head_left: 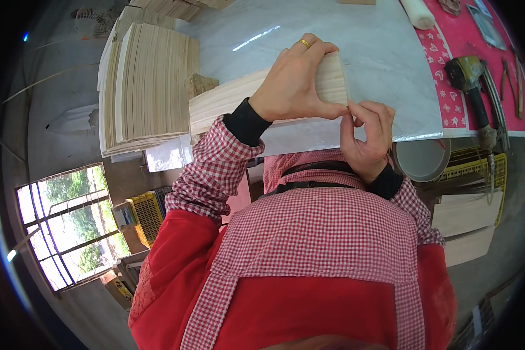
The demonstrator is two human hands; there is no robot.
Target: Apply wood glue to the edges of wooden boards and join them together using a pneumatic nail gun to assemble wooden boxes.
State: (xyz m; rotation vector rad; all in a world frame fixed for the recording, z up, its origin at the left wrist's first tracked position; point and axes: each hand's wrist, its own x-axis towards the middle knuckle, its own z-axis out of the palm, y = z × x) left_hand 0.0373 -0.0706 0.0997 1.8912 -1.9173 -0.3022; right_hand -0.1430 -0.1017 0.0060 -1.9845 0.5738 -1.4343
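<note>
A long pale wooden board (221, 105) with lengthwise grain lies along the near edge of the table. Its left end is beside a stack of wood pieces. My left hand (291, 81) reaches across the board near its right end, with fingers over the far edge and thumb at the near corner. A yellow ring is on one of its fingers. At that same near right corner, my right hand (368, 137) has thumb and forefinger pinched together, close to the left thumb. Whatever is between those fingertips is too small to make out.
Tall stacks of thin wood pieces (157, 81) stand at the left. At the right, a pink patterned cloth (449, 105) carries a black-handled air tool (475, 87) and a phone-like flat object (485, 28). A round pan (421, 158) and a yellow crate (500, 169) are below the table edge.
</note>
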